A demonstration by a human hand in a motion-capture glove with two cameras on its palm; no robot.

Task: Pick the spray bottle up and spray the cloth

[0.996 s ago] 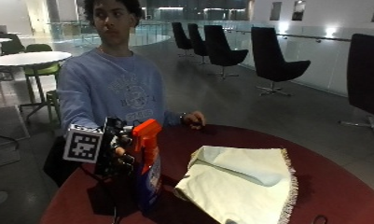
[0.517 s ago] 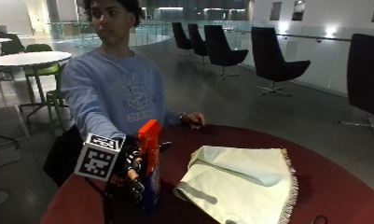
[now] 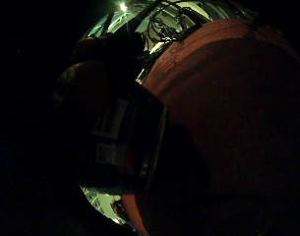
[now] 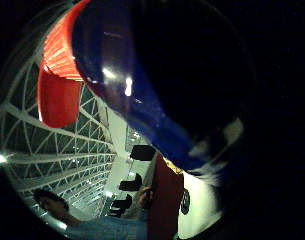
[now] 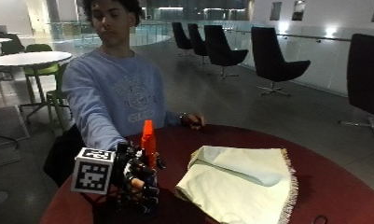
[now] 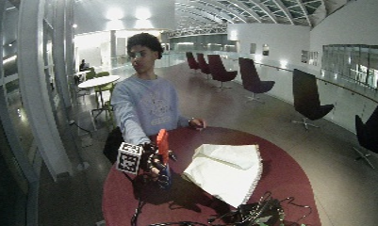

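Note:
A spray bottle with an orange head [image 5: 148,140] and a blue body stands upright at the left front of the round dark red table [image 5: 335,186]. My gloved right hand [image 5: 134,179] grips it round the neck and body, fingers curled, and hides its base. In the thumb side palm view the blue body [image 4: 142,75] and the orange head [image 4: 57,95] sit close to the palm. A pale yellow cloth [image 5: 242,182] with a fringed edge lies flat to the right of the bottle, apart from it. The wide view shows the same bottle [image 6: 162,143], hand [image 6: 152,162] and cloth [image 6: 226,169].
The person's bare left hand [image 5: 192,120] rests on the table's far edge. Bare tabletop lies past the cloth on the right. Black chairs [image 5: 273,60] and a white table [image 5: 25,58] stand on the floor behind.
My hand has turned the bottle: its orange head showed side-on before and now shows edge-on. The hand's back has dropped a little. The cloth has not moved.

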